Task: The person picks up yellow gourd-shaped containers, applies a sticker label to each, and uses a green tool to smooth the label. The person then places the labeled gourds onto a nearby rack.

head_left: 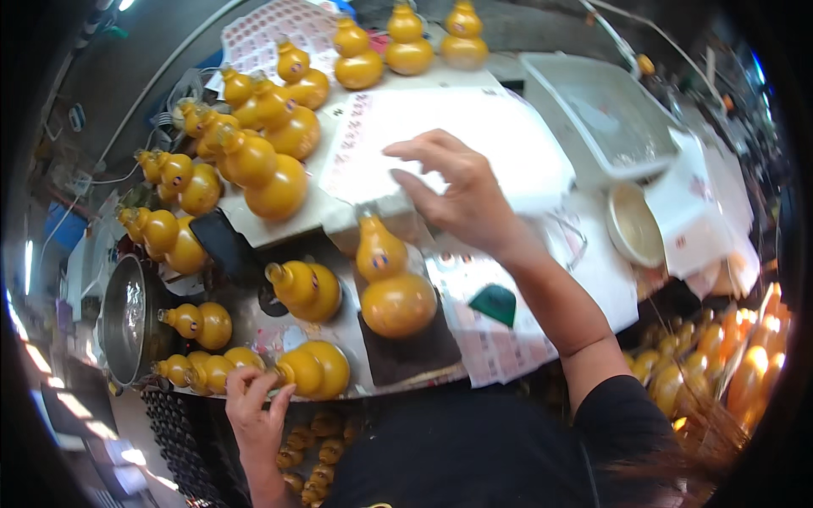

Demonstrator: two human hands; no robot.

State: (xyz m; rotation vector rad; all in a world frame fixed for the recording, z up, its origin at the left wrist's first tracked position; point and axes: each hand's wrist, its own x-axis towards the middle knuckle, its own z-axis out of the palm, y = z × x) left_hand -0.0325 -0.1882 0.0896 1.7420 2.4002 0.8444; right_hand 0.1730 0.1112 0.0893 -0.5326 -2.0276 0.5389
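Over a white sheet [483, 127] on the bench hangs my right hand [461, 188], its thumb and forefinger apart and nothing visible between them. Rows of small reddish prints [347, 140] run down the sheet's left side. At the bench's front edge, my left hand [257, 415] is closed in a pinch on something small and greenish that I cannot make out, beside the neck of a yellow gourd [318, 370]. A larger gourd [398, 305] with a small coloured mark on its upper bulb stands on a dark pad [415, 356] between my hands.
Several yellow gourds [275, 186] crowd the left and back of the bench. A metal basin [127, 322] sits far left; a dark phone-like object [224, 241] is propped nearby. To the right are a clear plastic tub [614, 110], a bowl [635, 224] and a green scraper-like piece [494, 305].
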